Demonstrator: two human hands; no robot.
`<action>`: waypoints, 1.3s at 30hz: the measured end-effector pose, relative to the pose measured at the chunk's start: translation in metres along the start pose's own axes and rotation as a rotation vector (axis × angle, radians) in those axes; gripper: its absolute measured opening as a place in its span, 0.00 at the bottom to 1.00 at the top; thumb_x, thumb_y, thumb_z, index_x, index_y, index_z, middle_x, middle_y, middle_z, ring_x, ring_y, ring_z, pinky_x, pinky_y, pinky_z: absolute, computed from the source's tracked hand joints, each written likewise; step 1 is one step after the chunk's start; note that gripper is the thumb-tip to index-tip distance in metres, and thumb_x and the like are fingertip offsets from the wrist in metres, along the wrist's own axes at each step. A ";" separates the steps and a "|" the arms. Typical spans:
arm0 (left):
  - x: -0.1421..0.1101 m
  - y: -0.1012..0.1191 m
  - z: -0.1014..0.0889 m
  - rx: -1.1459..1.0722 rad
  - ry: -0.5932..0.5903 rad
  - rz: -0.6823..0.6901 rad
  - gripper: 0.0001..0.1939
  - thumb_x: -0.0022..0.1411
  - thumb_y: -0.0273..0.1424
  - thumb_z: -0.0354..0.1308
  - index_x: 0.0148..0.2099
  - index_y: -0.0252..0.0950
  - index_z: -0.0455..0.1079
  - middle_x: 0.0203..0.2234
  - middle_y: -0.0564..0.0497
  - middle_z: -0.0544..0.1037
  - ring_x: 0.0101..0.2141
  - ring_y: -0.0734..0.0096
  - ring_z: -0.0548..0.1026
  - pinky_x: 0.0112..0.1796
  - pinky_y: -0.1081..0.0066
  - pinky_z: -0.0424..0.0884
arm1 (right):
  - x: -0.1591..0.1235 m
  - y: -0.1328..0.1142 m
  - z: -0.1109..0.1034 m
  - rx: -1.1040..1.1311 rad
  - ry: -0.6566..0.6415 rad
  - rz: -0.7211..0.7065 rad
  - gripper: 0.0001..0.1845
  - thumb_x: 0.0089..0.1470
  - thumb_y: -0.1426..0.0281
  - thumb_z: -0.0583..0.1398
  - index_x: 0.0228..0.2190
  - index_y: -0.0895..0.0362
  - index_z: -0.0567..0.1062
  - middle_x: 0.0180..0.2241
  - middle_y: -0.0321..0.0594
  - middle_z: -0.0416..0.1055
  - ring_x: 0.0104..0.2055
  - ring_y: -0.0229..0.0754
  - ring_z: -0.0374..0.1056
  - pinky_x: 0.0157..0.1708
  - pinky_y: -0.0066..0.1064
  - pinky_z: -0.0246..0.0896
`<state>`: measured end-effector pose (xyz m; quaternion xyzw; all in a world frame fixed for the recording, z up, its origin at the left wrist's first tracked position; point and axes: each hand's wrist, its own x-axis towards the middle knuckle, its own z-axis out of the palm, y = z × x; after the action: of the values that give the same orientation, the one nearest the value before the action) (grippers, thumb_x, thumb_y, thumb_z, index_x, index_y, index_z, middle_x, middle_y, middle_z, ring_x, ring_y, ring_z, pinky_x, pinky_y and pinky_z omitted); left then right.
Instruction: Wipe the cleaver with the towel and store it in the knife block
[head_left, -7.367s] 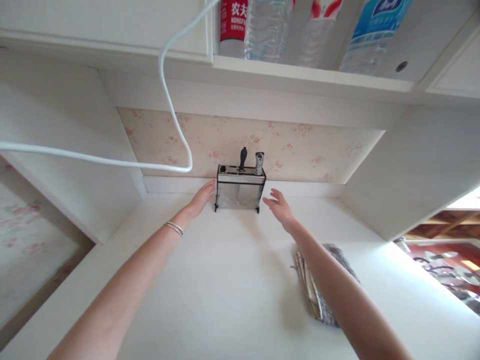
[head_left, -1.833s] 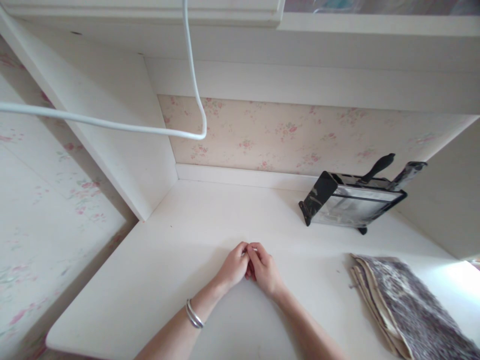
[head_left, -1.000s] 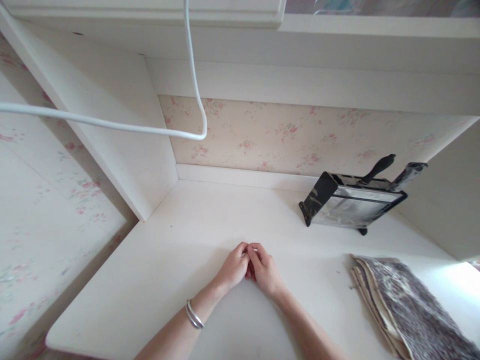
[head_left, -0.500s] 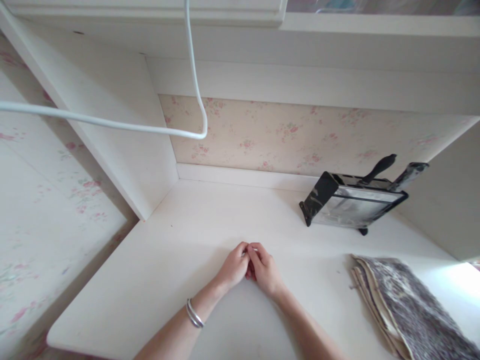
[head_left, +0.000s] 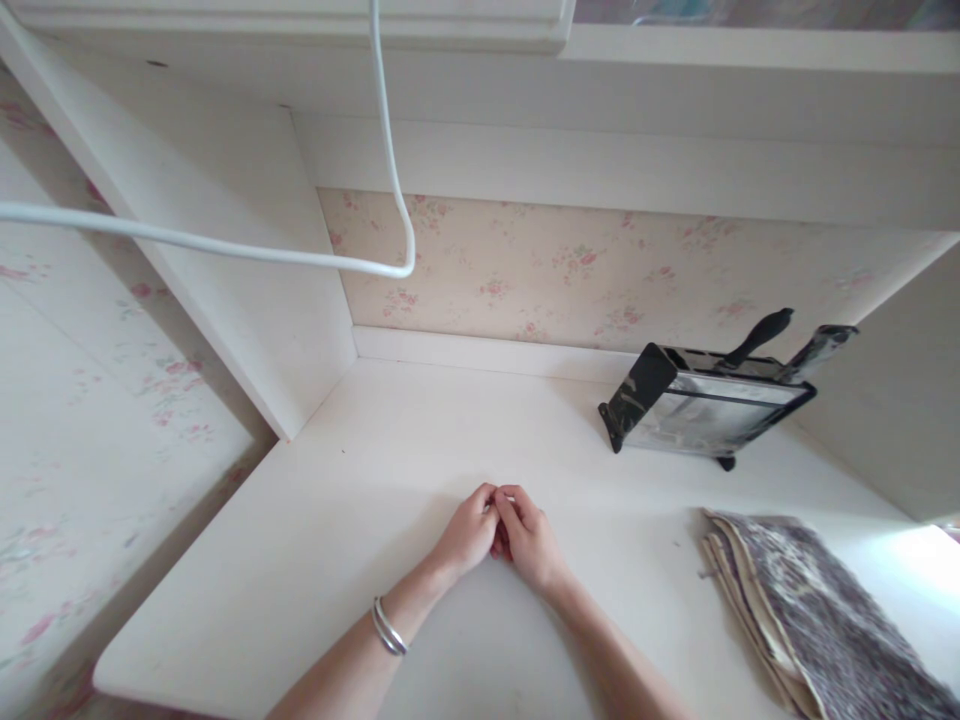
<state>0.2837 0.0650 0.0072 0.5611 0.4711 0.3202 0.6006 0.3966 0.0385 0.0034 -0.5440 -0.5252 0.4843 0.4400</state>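
My left hand [head_left: 469, 532] and my right hand [head_left: 531, 540] rest together on the white tabletop [head_left: 360, 500], fingers curled in and touching at the tips. I see nothing held in either one; the inner fingers are partly hidden. Two silver bangles [head_left: 388, 627] circle my left wrist. Back and to the right of my hands stands a knife block [head_left: 701, 410] with black ends and clear sides. A black-handled knife [head_left: 757, 338] and a second handle, dark and pale mottled [head_left: 817, 352], stick up from its slots.
A folded grey-brown patterned cloth [head_left: 817, 600] lies at the front right. Overhead runs a white cabinet [head_left: 300, 20], with a white cable [head_left: 300, 258] hanging in front. A side panel [head_left: 217, 260] bounds the table at left, and a floral-papered wall [head_left: 487, 270] closes the back.
Over seven seconds ago my open hands were on either side of the knife block; now they are together, away from it. The view has turned left. In the last two seconds nothing visibly moves.
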 end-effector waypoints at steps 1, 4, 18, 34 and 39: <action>0.000 0.000 0.000 0.001 0.000 0.000 0.08 0.63 0.36 0.48 0.39 0.39 0.65 0.16 0.58 0.69 0.16 0.72 0.69 0.17 0.75 0.61 | 0.000 0.000 0.000 -0.001 -0.001 -0.001 0.23 0.61 0.49 0.49 0.41 0.54 0.71 0.14 0.29 0.64 0.16 0.36 0.60 0.17 0.25 0.51; 0.001 -0.001 0.000 0.003 -0.002 0.002 0.08 0.63 0.35 0.48 0.39 0.39 0.65 0.16 0.58 0.69 0.16 0.72 0.69 0.17 0.75 0.61 | 0.000 0.000 0.000 -0.003 -0.008 -0.007 0.22 0.62 0.50 0.49 0.41 0.54 0.70 0.14 0.29 0.64 0.16 0.36 0.59 0.17 0.25 0.51; 0.001 -0.003 0.000 0.000 -0.004 0.013 0.08 0.63 0.34 0.47 0.39 0.39 0.65 0.15 0.58 0.68 0.15 0.73 0.68 0.17 0.75 0.61 | 0.000 -0.001 -0.001 -0.010 -0.011 -0.020 0.22 0.62 0.51 0.49 0.41 0.54 0.70 0.14 0.30 0.65 0.16 0.36 0.60 0.17 0.25 0.52; 0.002 -0.003 -0.001 0.016 -0.005 0.019 0.09 0.63 0.34 0.46 0.40 0.39 0.65 0.15 0.58 0.69 0.15 0.72 0.69 0.16 0.75 0.61 | 0.000 -0.002 -0.001 -0.015 -0.013 -0.010 0.22 0.63 0.51 0.49 0.41 0.55 0.70 0.14 0.30 0.65 0.16 0.35 0.59 0.17 0.24 0.52; 0.001 -0.003 0.000 0.022 -0.002 0.019 0.09 0.63 0.34 0.46 0.39 0.38 0.65 0.15 0.58 0.68 0.15 0.73 0.68 0.16 0.75 0.62 | 0.000 0.000 0.000 -0.008 -0.013 -0.019 0.22 0.62 0.51 0.49 0.41 0.55 0.70 0.14 0.30 0.65 0.16 0.35 0.59 0.16 0.24 0.51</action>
<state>0.2834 0.0660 0.0044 0.5724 0.4688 0.3201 0.5916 0.3970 0.0389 0.0029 -0.5375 -0.5351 0.4816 0.4392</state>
